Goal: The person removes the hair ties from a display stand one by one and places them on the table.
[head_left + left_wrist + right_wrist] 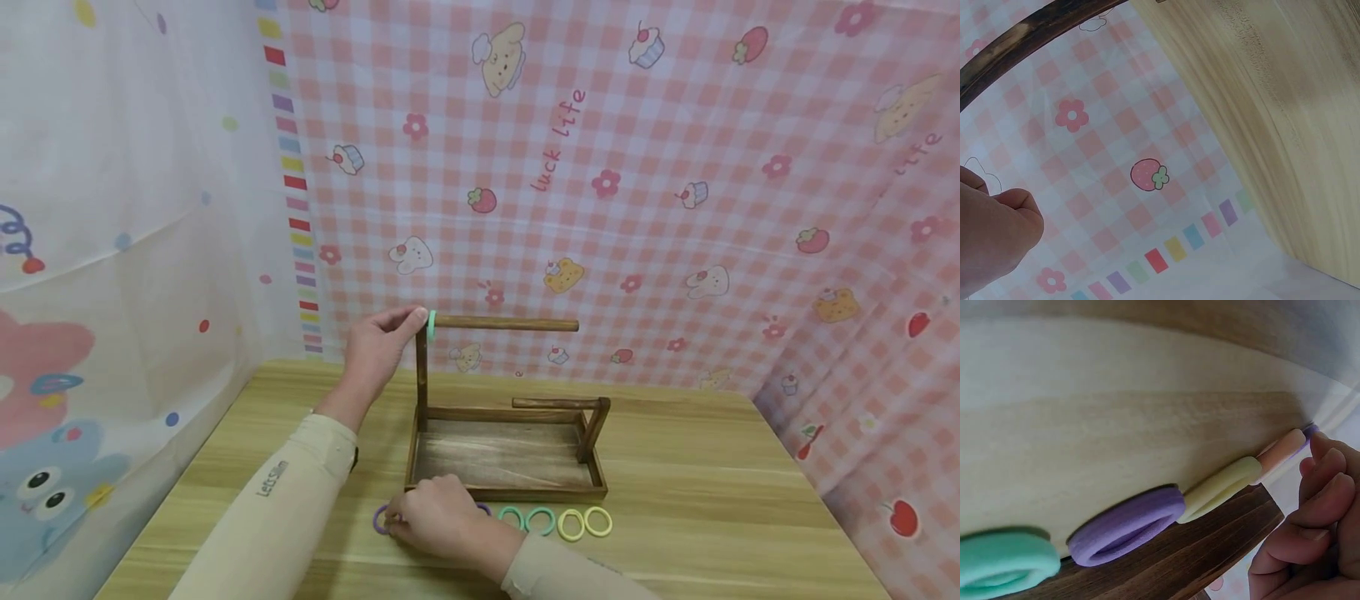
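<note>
My left hand [375, 346] grips the top of the left post of a brown wooden rack [422, 375], thumb and fingers together at the corner. A green hair tie [432, 327] hangs on the upper rod [510, 322], right beside the thumb. In front of the rack, my right hand [438, 512] pinches the leftmost purple hair tie [377, 520] on the table. In the right wrist view an orange hair tie [1282, 452], a yellow one [1235, 473] and another purple one [1129, 512] lie in line with it. The right hand partly covers this row in the head view.
Further right in the row lie green hair ties [553, 523] and yellow hair ties [609, 522]. A shorter, lower rod [551, 403] extends leftward from the rack's right post [596, 429]. The rack's tray base [502, 450] stands on the wooden table [690, 492]. Patterned cloth [675, 125] hangs behind.
</note>
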`<state>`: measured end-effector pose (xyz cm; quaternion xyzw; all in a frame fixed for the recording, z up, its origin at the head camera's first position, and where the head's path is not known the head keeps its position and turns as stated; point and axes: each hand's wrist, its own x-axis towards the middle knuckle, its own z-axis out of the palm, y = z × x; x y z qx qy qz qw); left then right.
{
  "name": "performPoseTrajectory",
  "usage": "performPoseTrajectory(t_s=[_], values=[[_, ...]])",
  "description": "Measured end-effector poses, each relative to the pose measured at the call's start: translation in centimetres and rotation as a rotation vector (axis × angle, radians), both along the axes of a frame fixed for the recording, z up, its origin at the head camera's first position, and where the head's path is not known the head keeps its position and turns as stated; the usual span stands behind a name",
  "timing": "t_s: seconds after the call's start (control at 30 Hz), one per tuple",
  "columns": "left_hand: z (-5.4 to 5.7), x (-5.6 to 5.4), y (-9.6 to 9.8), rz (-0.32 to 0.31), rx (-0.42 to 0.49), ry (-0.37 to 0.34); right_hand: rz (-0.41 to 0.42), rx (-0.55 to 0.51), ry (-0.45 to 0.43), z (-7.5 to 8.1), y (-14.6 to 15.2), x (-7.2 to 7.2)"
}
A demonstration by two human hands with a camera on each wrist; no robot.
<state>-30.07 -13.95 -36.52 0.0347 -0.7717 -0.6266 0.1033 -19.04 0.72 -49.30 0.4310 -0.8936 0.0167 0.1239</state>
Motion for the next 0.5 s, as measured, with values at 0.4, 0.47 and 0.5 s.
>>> performPoseTrajectory(t_s=[0.4,0.47,0.5], values=[[-0.1,0.0,0.1,0.003,-0.008,-0.022,0.006,-0.042,-0.092,0.8,0.7,0.1],[-0.1,0.0,0.1,0.004,-0.005,-0.022,0.004,-0.073,-0.117,1.1,0.9,0.1],[-0.1,0.0,0.2,0.004,-0.003,-0.021,0.0,-0.089,-0.129,1.3,1.0,0.0]])
